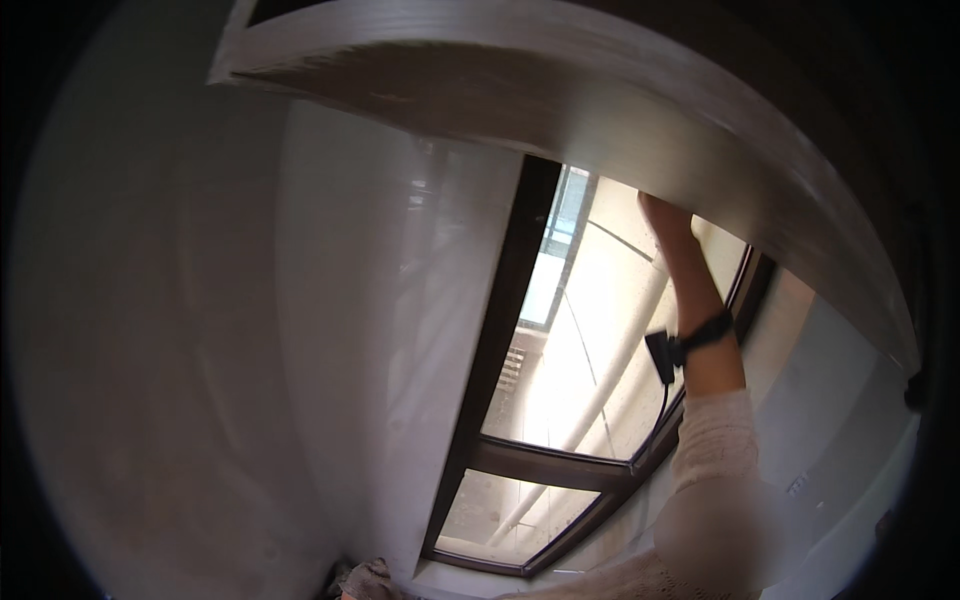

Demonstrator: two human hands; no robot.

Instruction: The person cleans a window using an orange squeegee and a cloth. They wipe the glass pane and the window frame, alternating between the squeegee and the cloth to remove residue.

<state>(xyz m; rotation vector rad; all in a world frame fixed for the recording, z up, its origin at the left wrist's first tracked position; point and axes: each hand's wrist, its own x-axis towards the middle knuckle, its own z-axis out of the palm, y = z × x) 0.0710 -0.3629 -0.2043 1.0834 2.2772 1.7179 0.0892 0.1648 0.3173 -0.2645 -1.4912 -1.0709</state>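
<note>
My right arm (712,370) reaches up in front of a window, its light sleeve pushed toward the elbow. A black strap (708,335) circles the wrist and carries a small black device (661,356) with a cable hanging down. Only the base of my right hand (664,212) shows. Its fingers are hidden behind a long brown board (600,120) with a pale edge, so I cannot tell whether they grip it. At the bottom edge lies a bit of patterned cloth (368,579), perhaps a sleeve. My left hand itself is not visible.
The dark-framed window (545,460) has a larger upper pane and a smaller lower one, with pale pipes (625,360) outside. A glossy light wall (350,330) fills the left side. Another pale wall (840,400) stands to the right.
</note>
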